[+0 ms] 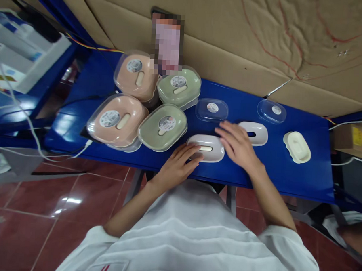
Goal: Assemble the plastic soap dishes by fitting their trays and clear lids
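On the blue table, a white oval dish (216, 154) lies in front of me, with a cream bar (205, 148) in its middle slot. My left hand (182, 162) is closed around the left end of this dish, fingers on top and thumb at the near side. Just off its right end hovers my right hand (236, 144), open with its fingers apart and holding nothing. Partly behind that hand is a second white oval dish (261, 133) with a dark, unfilled slot. A cream tray (297, 147) with a wavy rim sits farther right.
Two clear lids with round stickers, one left (203, 110) and one right (264, 110), lie along the back. Pink lidded boxes (133, 127) and green ones (151, 130) are stacked at left. A blurred-out phone-like object (167, 41) leans on the cardboard wall (215, 56). Cables (30, 119) hang at left.
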Tool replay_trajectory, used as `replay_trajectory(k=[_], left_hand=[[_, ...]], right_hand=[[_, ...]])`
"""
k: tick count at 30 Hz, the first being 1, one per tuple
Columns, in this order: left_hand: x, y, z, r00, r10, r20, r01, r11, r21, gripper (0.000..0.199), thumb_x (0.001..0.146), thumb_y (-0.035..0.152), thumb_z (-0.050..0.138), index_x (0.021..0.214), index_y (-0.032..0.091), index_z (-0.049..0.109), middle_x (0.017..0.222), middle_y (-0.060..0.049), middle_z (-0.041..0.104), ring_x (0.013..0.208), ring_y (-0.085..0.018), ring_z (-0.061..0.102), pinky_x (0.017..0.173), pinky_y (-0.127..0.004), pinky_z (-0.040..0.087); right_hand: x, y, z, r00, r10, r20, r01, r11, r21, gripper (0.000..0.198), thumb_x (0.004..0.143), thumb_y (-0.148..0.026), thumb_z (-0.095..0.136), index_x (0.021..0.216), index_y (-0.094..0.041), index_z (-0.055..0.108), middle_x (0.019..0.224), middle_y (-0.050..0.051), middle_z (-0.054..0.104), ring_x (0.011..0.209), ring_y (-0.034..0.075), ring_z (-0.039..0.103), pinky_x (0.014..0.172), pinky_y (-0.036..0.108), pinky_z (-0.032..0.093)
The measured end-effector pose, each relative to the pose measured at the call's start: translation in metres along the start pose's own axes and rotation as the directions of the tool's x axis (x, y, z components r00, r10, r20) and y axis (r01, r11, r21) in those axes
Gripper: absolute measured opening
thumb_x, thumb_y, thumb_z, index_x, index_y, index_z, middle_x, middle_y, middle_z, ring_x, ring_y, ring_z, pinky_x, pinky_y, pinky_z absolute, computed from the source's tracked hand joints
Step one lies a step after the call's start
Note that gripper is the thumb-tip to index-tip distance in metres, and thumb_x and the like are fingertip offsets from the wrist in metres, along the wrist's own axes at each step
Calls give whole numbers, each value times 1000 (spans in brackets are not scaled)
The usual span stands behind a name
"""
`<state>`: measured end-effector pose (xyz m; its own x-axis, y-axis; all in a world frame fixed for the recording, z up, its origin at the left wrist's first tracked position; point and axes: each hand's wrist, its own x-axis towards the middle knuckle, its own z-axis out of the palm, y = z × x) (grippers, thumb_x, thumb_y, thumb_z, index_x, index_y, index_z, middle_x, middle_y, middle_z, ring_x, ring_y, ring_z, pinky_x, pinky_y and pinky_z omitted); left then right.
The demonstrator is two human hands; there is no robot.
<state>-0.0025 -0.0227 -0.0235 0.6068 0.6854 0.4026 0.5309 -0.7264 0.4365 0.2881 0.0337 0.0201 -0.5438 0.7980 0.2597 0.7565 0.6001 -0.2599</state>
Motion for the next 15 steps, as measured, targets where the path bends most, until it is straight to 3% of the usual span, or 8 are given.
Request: replay_trajectory(k=[3, 6, 10, 13, 15], left_hand=[[-3, 3, -1, 998, -32, -50, 30, 999, -39, 32, 106, 16, 65, 137, 22, 69, 160, -17, 59, 155, -32, 54, 123, -54, 55], [-6, 6, 1, 994, -56, -94, 51, 997, -56, 33, 106, 15, 66, 138, 20, 66, 156, -19, 60, 151, -31, 58, 121, -51, 57], [-5, 9, 6, 973, -173, -151, 165, 984, -61, 52, 106, 21, 69, 156, 21, 54, 166, -23, 49, 156, -33, 53, 121, -49, 57], [0, 7, 11, 949, -286, -136, 268, 954, -136, 74, 106, 31, 70, 170, 25, 34, 174, -24, 38, 163, -36, 44, 125, -51, 54], [4, 5, 14, 941, -323, -101, 303, 937, -174, 85, 106, 36, 70, 175, 24, 22, 175, -25, 38, 164, -37, 42, 128, -53, 49]], right_hand=[[48, 36, 5, 989, 123, 77, -119, 991, -59, 65, 107, -33, 68, 168, -26, 48, 180, 15, 35, 166, 42, 33, 131, 68, 35], [68, 53, 4, 975, 137, 174, -140, 990, 1, 65, 105, -36, 71, 166, -24, 52, 175, 17, 44, 161, 42, 43, 128, 68, 41], [30, 25, -13, 987, 121, 104, -135, 982, 131, 52, 111, -41, 61, 162, -29, 57, 165, 11, 59, 156, 32, 53, 130, 58, 46], [-15, -17, -16, 993, 81, 84, -91, 987, 131, 56, 112, -34, 60, 167, -32, 50, 167, 9, 55, 161, 31, 47, 131, 56, 47], [-35, -41, -10, 996, 59, 69, -65, 994, 88, 62, 110, -28, 61, 170, -33, 45, 170, 10, 52, 164, 32, 42, 131, 57, 47]])
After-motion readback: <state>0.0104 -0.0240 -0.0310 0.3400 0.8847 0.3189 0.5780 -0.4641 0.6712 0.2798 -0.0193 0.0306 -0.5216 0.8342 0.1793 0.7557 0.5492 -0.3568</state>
